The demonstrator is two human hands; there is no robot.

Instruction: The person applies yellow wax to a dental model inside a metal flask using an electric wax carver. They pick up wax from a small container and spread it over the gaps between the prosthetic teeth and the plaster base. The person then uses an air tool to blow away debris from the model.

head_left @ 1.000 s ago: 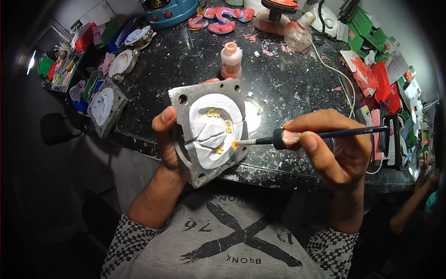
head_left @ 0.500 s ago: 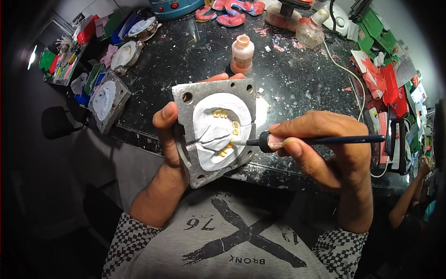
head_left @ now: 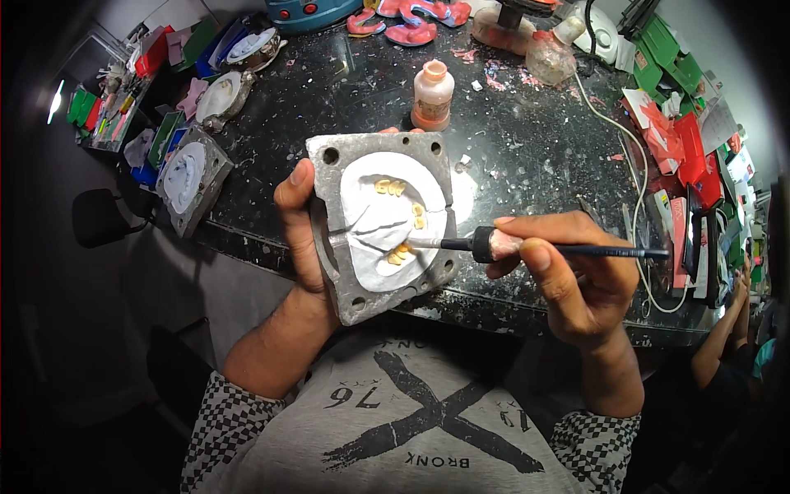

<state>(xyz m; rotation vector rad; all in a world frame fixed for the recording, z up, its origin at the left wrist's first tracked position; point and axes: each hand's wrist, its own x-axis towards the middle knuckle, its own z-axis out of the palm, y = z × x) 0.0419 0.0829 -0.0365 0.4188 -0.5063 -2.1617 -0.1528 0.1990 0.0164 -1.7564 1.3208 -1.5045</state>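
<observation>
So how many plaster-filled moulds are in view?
4: the held mould in the left hand, plus the near mould, the middle mould and the far mould along the left side of the bench. Others may be hidden.

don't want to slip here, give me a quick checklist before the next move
1. Left hand steadying the metal frame: ok, thumb along its left side.
2. Right hand gripping the brush: ok, fingers behind the black collar.
3. Brush tip beside the lower yellowish teeth: ok; actual contact, cannot tell.
4. Liquid on the bristles: cannot tell, too small.
5. White plaster smooth throughout: not ok, dark grooves or cracks cross its left part.
6. Bottle upright: ok, standing on the black table.
</observation>
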